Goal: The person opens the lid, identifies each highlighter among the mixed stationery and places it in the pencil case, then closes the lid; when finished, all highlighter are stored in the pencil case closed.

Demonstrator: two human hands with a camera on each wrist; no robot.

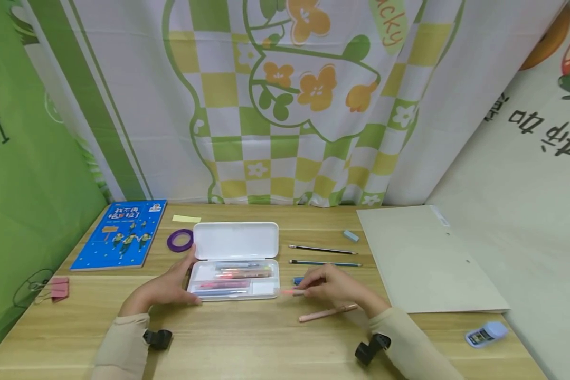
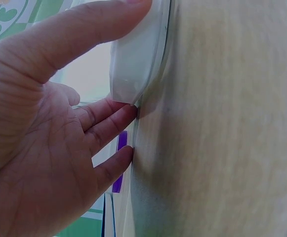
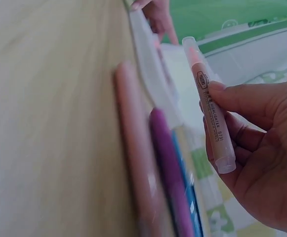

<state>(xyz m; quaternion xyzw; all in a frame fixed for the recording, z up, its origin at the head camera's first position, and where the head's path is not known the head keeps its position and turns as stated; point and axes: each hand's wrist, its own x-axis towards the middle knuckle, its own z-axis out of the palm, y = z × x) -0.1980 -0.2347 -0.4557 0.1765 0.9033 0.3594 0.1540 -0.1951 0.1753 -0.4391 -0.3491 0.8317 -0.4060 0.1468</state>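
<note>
A white pencil case (image 1: 236,297) lies with its lid (image 1: 236,240) folded back, several pens and markers inside. My left hand (image 1: 171,285) holds the case at its left end, thumb along the front edge and fingers against the side. Between thumb and fingers, my right hand (image 1: 332,287) pinches a highlighter (image 3: 213,118) with a clear cap and pinkish tip, just right of the case. Below that hand a pale pink pen (image 1: 328,313) lies on the table. A purple pen (image 3: 170,173) shows beside it in the right wrist view. A blue item (image 1: 297,281) is partly hidden by the right hand.
Two pencils (image 1: 323,249) and an eraser (image 1: 351,236) lie behind the right hand. Right stand a large beige folder (image 1: 432,264) and a glue bottle (image 1: 486,334). Left are purple tape (image 1: 180,240), a sticky note (image 1: 187,219), a blue book (image 1: 123,237) and a red binder clip (image 1: 59,288).
</note>
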